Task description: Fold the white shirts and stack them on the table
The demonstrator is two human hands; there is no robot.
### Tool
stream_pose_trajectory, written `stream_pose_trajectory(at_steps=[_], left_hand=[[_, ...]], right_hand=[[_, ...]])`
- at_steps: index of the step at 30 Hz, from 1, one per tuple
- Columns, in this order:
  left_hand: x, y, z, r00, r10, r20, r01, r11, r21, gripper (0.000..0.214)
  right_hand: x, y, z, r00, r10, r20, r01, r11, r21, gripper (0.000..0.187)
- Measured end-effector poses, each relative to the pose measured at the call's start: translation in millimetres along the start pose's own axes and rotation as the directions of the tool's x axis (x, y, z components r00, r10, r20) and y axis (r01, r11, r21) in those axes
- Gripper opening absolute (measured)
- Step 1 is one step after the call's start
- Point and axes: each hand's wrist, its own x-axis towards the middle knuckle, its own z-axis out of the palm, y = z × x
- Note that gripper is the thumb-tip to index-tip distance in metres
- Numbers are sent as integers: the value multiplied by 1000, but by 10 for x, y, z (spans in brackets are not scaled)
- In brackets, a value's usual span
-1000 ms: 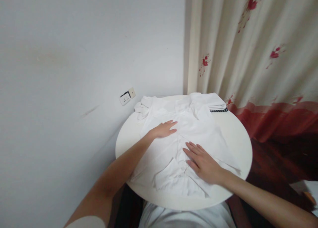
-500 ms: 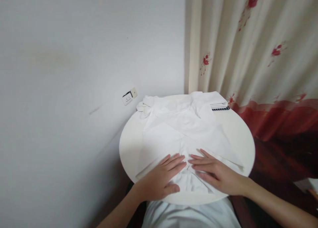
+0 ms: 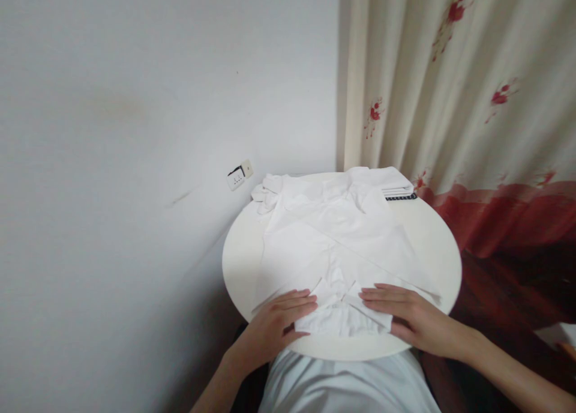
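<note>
A white shirt [image 3: 333, 239] lies spread on a round white table [image 3: 243, 263], its collar [image 3: 337, 293] towards me. Left of the collar, my left hand [image 3: 283, 317] rests on the cloth with fingers stretched out and the thumb lower, near the shirt's near edge. On the opposite side, my right hand [image 3: 405, 314] lies on the fabric, fingers extended towards the collar and thumb by the near corner. Both hands are open. The cloth beneath the palms is hidden.
At the table's far right sits a folded white stack [image 3: 398, 182] with a dark patterned edge. A wall socket [image 3: 236, 177] is on the white wall at left. A cream curtain [image 3: 405, 71] with red flowers hangs at right. My lap [image 3: 342, 383] is against the near edge.
My hands have moved apart, left hand leftward and right hand rightward, from the middle towards the sides. More of the collar now shows. The view has shifted slightly.
</note>
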Motion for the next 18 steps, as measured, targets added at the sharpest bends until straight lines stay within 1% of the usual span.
stream_pose_trajectory(at_steps=[3, 6, 8, 11, 12, 14, 18], left_hand=[[-20, -1, 30, 989, -87, -119, 80, 995, -58, 32], [46, 25, 23, 950, -227, -216, 203, 971, -127, 25], [134, 42, -3, 916, -318, -244, 287, 945, -153, 26], [291, 38, -57, 871, -415, -262, 377, 907, -186, 28], [342, 24, -77, 861, -433, -266, 391, 899, -197, 29], [435, -25, -116, 854, -444, -270, 399, 893, -209, 29], [593, -174, -171, 873, -426, -239, 393, 903, -173, 24]], right_hand=[[7, -52, -18, 998, 44, -55, -42, 998, 46, 39], [64, -80, -28, 982, 154, -108, -133, 974, 181, 33], [135, -59, -15, 951, 270, -150, -227, 939, 257, 39], [274, 30, 16, 870, 435, -232, -354, 879, 320, 41], [323, 69, 21, 848, 467, -251, -376, 863, 336, 41], [418, 152, 15, 824, 503, -261, -402, 843, 359, 39], [573, 315, -37, 815, 536, -221, -446, 823, 352, 39]])
